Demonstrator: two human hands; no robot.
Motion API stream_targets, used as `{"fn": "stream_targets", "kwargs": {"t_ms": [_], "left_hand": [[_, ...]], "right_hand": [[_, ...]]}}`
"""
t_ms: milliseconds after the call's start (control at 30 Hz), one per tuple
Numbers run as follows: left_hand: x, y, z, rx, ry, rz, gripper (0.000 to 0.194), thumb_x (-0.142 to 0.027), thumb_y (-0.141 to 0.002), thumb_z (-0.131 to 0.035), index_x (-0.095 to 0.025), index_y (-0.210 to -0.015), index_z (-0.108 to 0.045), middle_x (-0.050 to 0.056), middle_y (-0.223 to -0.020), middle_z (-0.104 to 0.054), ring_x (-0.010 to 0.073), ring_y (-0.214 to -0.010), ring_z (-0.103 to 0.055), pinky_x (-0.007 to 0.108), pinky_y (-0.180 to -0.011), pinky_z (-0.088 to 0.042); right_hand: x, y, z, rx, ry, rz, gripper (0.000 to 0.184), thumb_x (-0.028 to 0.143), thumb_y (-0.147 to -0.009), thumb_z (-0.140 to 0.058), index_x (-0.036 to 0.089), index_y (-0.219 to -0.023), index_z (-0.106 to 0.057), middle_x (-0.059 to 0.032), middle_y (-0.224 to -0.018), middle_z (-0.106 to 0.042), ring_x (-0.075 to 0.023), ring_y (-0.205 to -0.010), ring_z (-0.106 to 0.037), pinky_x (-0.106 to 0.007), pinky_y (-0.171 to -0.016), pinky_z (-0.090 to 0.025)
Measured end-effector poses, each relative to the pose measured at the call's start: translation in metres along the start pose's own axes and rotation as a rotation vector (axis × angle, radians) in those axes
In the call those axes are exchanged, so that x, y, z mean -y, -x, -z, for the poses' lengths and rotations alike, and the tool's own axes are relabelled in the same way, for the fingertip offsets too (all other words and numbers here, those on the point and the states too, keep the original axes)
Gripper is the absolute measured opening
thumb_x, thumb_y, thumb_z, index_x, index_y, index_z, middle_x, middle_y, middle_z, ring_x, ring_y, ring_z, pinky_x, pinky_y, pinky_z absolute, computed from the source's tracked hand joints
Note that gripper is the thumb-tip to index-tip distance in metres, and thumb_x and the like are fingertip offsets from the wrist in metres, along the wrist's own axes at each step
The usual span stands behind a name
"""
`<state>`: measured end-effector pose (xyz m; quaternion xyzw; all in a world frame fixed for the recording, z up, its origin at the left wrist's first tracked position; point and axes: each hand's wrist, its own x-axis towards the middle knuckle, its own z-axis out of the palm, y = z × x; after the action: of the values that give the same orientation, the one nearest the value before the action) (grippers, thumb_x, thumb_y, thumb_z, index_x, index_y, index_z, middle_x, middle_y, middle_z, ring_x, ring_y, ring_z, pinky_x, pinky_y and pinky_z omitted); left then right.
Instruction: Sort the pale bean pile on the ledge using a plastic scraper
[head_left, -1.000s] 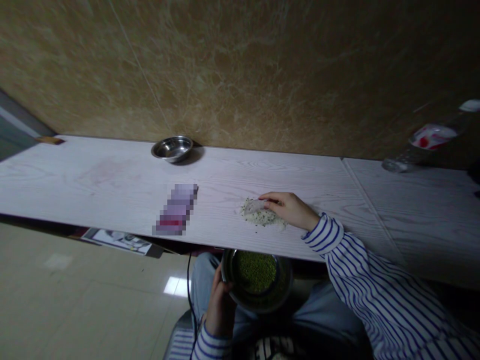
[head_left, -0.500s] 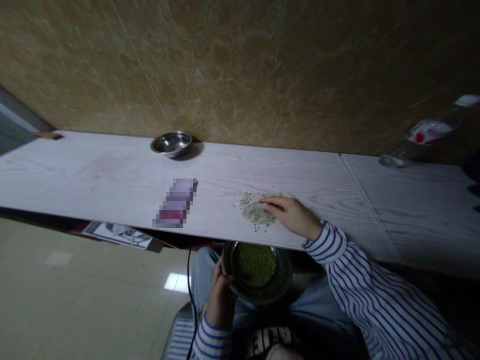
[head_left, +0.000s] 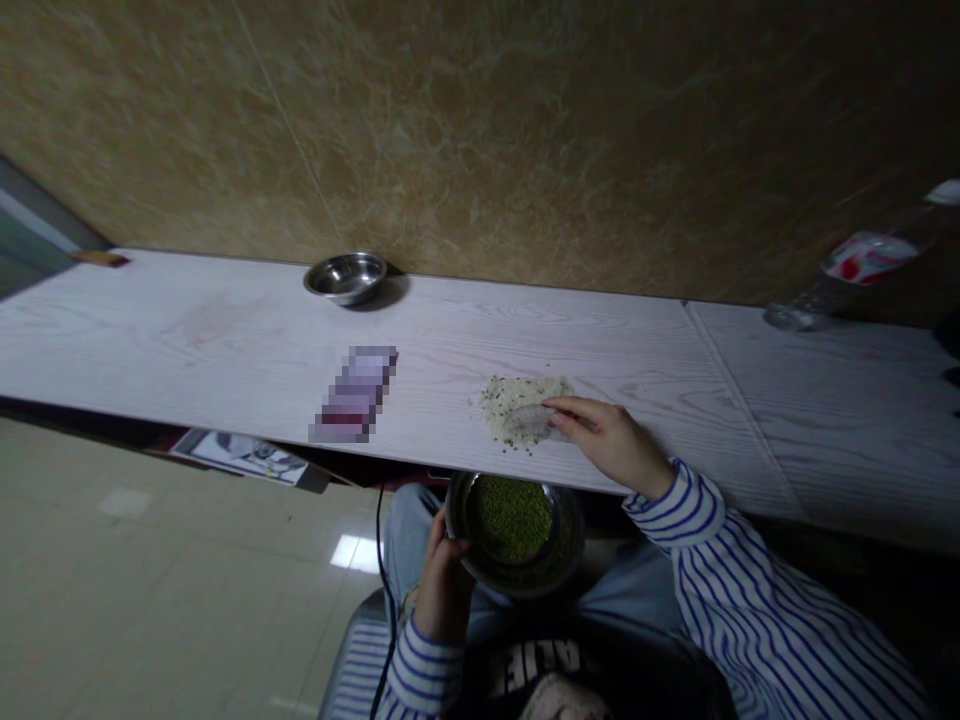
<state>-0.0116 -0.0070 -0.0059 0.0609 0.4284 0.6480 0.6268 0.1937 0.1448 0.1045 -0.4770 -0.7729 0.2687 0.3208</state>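
Right hand (head_left: 611,440) pinching a pale translucent scraper (head_left: 531,423) against a pile of pale grains (head_left: 510,408); left hand (head_left: 442,590) gripping a steel bowl (head_left: 571,535).
The right fingers (head_left: 581,407) were closed narrowly on the scraper, with the pile just beyond their tips on a white wood-grain board (head_left: 225,340). The left fingers (head_left: 442,545) curled around the bowl's rim, below the board's near edge and just short of the right fingers, with green mung beans (head_left: 508,518) inside the bowl. A careless sweep could have pushed grains past the fingers and off that edge, while a loosened left grip could have tipped the beans toward the lap.
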Motion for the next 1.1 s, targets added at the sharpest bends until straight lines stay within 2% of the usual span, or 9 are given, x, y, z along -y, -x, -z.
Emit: {"fn": "stream_targets", "kwargs": {"t_ms": [133, 233, 400, 567, 733, 933, 1100], "left_hand": [[-0.001, 0.000, 0.001, -0.009, -0.034, 0.022, 0.050, -0.024, -0.069, -0.074, -0.028, -0.119, -0.075, 0.006, -0.119, -0.076, 0.0369, -0.117, -0.065, 0.042, -0.087, -0.056], [-0.003, 0.000, 0.000, 0.010, -0.025, 0.052, 0.048, -0.023, -0.068, -0.075, -0.028, -0.116, -0.075, 0.005, -0.113, -0.077, 0.0346, -0.111, -0.067, 0.042, -0.087, -0.055], [-0.005, 0.004, -0.005, 0.007, -0.003, 0.011, 0.048, -0.022, -0.069, -0.074, -0.026, -0.117, -0.075, 0.006, -0.117, -0.077, 0.0334, -0.115, -0.065, 0.040, -0.091, -0.054], [-0.005, 0.005, -0.006, -0.024, -0.028, 0.029, 0.055, -0.022, -0.069, -0.073, -0.026, -0.123, -0.073, 0.008, -0.121, -0.075, 0.0343, -0.117, -0.064, 0.041, -0.090, -0.054], [-0.002, 0.004, -0.005, -0.018, -0.023, 0.001, 0.046, -0.022, -0.070, -0.072, -0.025, -0.115, -0.076, 0.007, -0.118, -0.076, 0.0327, -0.117, -0.065, 0.039, -0.090, -0.054], [-0.002, 0.003, -0.004, -0.013, -0.034, 0.008, 0.047, -0.023, -0.071, -0.071, -0.027, -0.118, -0.075, 0.006, -0.119, -0.076, 0.0352, -0.118, -0.065, 0.044, -0.095, -0.053], [-0.004, 0.004, -0.006, -0.035, -0.024, 0.004, 0.051, -0.023, -0.068, -0.073, -0.025, -0.119, -0.075, 0.007, -0.122, -0.075, 0.0370, -0.126, -0.061, 0.045, -0.100, -0.051]], "right_hand": [[-0.002, 0.010, -0.002, -0.032, 0.046, 0.023, 0.026, 0.022, -0.094, -0.061, 0.023, -0.113, -0.079, -0.0070, -0.110, -0.081, -0.0232, -0.098, -0.077, -0.040, -0.090, -0.062], [-0.002, 0.014, -0.005, -0.042, 0.092, 0.032, 0.026, 0.023, -0.095, -0.061, 0.022, -0.114, -0.079, -0.0083, -0.111, -0.081, -0.0247, -0.098, -0.077, -0.043, -0.090, -0.062], [-0.002, 0.018, -0.003, -0.029, 0.118, 0.009, 0.026, 0.022, -0.095, -0.061, 0.020, -0.114, -0.079, -0.0092, -0.109, -0.081, -0.0252, -0.096, -0.078, -0.042, -0.086, -0.063], [-0.004, 0.024, 0.002, -0.058, 0.107, -0.014, 0.027, 0.023, -0.095, -0.060, 0.020, -0.114, -0.079, -0.0093, -0.110, -0.081, -0.0252, -0.099, -0.078, -0.038, -0.084, -0.063], [-0.004, 0.026, 0.003, -0.040, 0.111, -0.015, 0.028, 0.024, -0.095, -0.059, 0.019, -0.113, -0.079, -0.0089, -0.107, -0.082, -0.0245, -0.096, -0.078, -0.038, -0.083, -0.062], [-0.008, 0.026, 0.003, -0.079, 0.099, -0.028, 0.028, 0.024, -0.095, -0.059, 0.020, -0.114, -0.079, -0.0087, -0.108, -0.082, -0.0239, -0.095, -0.078, -0.035, -0.079, -0.063], [-0.010, 0.028, 0.002, -0.049, 0.075, -0.026, 0.027, 0.025, -0.094, -0.059, 0.022, -0.113, -0.079, -0.0079, -0.109, -0.082, -0.0240, -0.097, -0.078, -0.036, -0.081, -0.064]]}}
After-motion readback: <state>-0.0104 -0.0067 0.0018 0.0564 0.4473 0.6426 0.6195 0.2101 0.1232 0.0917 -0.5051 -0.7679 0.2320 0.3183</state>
